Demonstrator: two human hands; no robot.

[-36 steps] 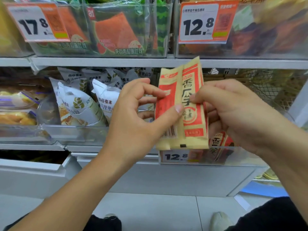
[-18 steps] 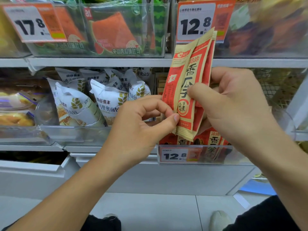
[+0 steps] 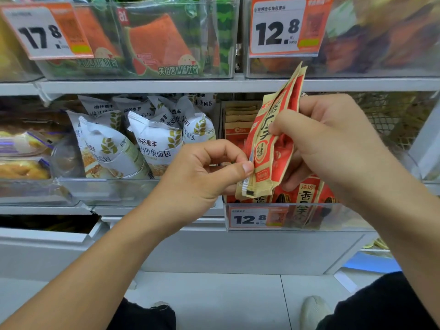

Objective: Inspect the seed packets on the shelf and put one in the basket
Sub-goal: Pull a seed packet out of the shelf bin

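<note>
A red and tan seed packet [image 3: 264, 148] is held up in front of the middle shelf, tilted with its top to the right; a second packet seems to lie behind it. My right hand [image 3: 333, 148] grips its right side, thumb across the front. My left hand [image 3: 204, 177] pinches its lower left edge between thumb and forefinger. More seed packets [image 3: 304, 196] stand in the clear bin [image 3: 352, 217] below, behind a 12.8 price tag [image 3: 250, 219]. No basket is in view.
White bread bags [image 3: 152, 141] fill the bin to the left. Watermelon toast packs [image 3: 162, 41] and price tags 17.8 and 12.8 sit on the upper shelf. A wire mesh panel [image 3: 392, 115] is at the right. My shoes and the tiled floor [image 3: 214, 298] show below.
The packet has turned from nearly facing me to edge-on and tilted right, rising then settling lower. My left hand slid from its middle down to its lower left edge.
</note>
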